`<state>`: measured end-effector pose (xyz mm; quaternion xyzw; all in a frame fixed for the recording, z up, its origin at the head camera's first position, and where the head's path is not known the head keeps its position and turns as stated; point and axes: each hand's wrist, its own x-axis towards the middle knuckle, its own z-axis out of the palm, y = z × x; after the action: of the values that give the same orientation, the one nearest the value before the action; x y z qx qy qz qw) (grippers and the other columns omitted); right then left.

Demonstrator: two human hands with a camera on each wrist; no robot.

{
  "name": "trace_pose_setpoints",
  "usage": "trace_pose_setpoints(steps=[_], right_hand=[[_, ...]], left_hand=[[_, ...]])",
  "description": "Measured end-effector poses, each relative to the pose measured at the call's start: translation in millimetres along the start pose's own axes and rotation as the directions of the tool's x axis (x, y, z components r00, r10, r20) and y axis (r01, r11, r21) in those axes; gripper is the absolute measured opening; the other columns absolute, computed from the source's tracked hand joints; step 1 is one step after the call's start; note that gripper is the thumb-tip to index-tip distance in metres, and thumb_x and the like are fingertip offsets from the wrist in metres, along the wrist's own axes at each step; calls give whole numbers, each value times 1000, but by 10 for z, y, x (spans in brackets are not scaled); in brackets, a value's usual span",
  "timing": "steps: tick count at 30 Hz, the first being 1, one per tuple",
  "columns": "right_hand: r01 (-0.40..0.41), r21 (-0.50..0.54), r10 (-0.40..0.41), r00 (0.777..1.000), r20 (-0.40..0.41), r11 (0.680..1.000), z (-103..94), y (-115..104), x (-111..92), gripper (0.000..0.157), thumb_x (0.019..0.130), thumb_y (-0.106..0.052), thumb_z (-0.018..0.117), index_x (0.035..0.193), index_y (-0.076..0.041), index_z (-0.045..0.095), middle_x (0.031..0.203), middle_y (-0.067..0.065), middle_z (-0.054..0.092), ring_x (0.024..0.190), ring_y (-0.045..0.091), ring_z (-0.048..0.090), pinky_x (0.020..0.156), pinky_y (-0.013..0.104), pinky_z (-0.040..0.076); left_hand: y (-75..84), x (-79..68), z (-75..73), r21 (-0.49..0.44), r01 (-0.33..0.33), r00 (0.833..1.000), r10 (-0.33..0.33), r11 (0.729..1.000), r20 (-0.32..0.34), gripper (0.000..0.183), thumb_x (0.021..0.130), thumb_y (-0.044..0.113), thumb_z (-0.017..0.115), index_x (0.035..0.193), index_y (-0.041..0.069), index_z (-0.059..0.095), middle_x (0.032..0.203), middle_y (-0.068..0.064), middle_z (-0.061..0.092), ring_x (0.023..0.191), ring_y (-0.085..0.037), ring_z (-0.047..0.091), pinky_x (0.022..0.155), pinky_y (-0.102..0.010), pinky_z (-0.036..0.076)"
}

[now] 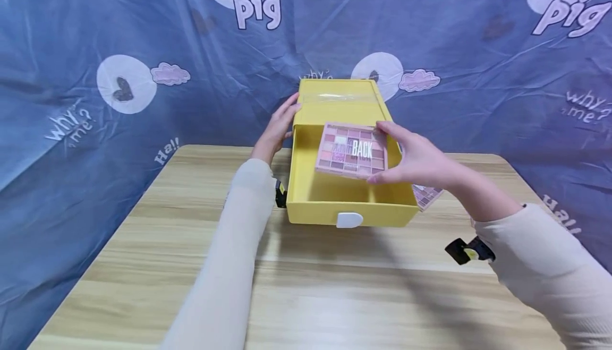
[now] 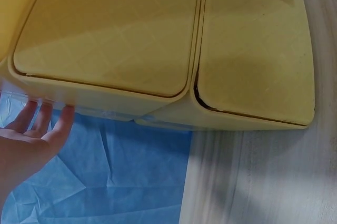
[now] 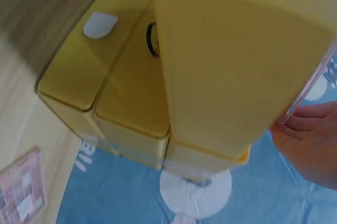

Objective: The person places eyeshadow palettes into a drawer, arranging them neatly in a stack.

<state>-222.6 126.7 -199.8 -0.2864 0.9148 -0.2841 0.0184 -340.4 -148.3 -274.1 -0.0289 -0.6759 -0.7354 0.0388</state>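
My right hand (image 1: 421, 159) pinches a pink eyeshadow palette (image 1: 339, 151) by its right edge, with the thumb at its near corner. The palette is tilted over the open top drawer (image 1: 313, 213) of a yellow drawer cabinet (image 1: 339, 111). In the right wrist view only a thin edge of the palette (image 3: 310, 87) shows beside the pulled-out drawer. My left hand (image 1: 277, 129) rests against the left side of the cabinet, fingers near its top edge. Its fingers (image 2: 62, 126) look fairly straight at the cabinet's side in the left wrist view.
Another pink palette (image 1: 427, 195) lies on the wooden table (image 1: 306, 297) to the right, partly hidden by the drawer. The drawer has a white pull tab (image 1: 350, 220). Lower drawers (image 3: 73, 71) sit beneath it. A blue printed cloth (image 1: 229, 90) hangs behind the table.
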Motion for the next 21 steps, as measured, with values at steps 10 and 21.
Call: trace_pose_setpoints(steps=[10, 21], right_hand=[[126, -33, -124, 990, 70, 991, 291, 6, 160, 106, 52, -41, 79, 133, 1, 25, 134, 15, 29, 119, 29, 28, 95, 45, 22], [186, -112, -169, 974, 148, 976, 459, -67, 215, 102, 56, -40, 76, 133, 3, 24, 136, 20, 24, 124, 30, 18, 97, 42, 18]], left_hand=[[-24, 16, 54, 11, -12, 1000, 12, 1000, -13, 45, 84, 34, 52, 128, 31, 42, 130, 5, 38, 114, -12, 35, 85, -46, 33], [-10, -31, 12, -12, -14, 1000, 14, 1000, -7, 47, 84, 32, 52, 129, 30, 41, 130, 3, 39, 115, -13, 36, 86, -46, 33]])
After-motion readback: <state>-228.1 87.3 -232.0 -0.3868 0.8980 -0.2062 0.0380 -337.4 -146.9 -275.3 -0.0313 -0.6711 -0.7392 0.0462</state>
